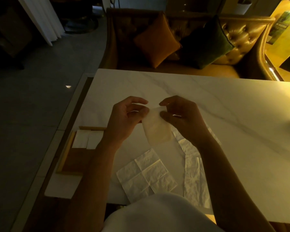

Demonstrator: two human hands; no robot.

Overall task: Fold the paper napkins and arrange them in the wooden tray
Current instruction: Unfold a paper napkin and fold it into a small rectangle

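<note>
Your left hand & right hand each pinch top edge of part-folded napkin, held over table. Left of grip: tray, 2 folded napkins inside. Below grip: at least 2 flat napkins unfolded. Task looks early.

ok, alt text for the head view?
A left hand and right hand pinch the top of a folded napkin above a white marble table. Unfolded napkins lie nearer the person; a wooden tray at left holds two finished napkins.
</note>
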